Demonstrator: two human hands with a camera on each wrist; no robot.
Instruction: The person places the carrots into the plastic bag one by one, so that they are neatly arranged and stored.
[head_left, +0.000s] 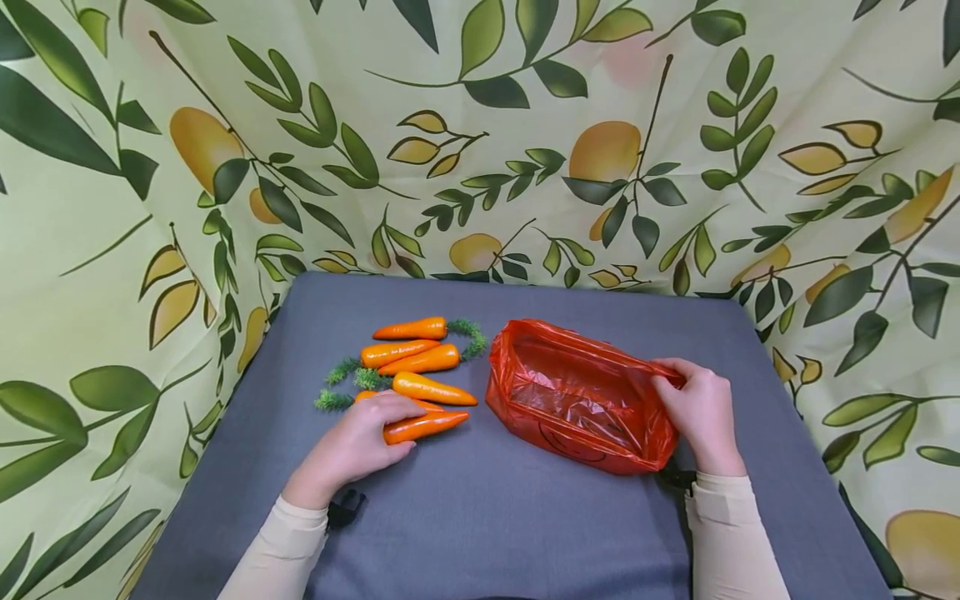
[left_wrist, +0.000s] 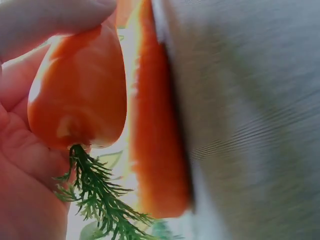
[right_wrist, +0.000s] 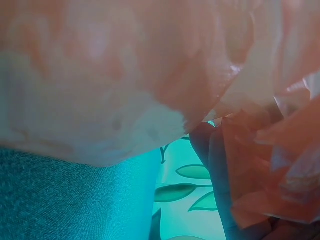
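Observation:
My left hand (head_left: pixel 363 440) holds an orange carrot (head_left: pixel 426 426) at the near edge of a group of carrots. In the left wrist view, thumb and fingers are around this carrot (left_wrist: pixel 80 90), and its feathery green top (left_wrist: pixel 100 195) hangs free. Another carrot (left_wrist: pixel 160 135) lies right beside it, close to the cloth. On the right, my right hand (head_left: pixel 702 408) pinches the right end of the rim of a red plastic bag (head_left: pixel 570 446). The bag lies with its mouth open upward, and no object shows inside. In the right wrist view, crumpled red plastic (right_wrist: pixel 270 170) covers part of the fingers.
Several more carrots lie behind the left hand, among them a single carrot (head_left: pixel 433 388) pointing right and one at the back (head_left: pixel 410 328). Their green tops (head_left: pixel 468 337) stick out both ways. A grey cloth (head_left: pixel 487 517) covers the table, and a leaf-patterned curtain (head_left: pixel 525 200) encloses it.

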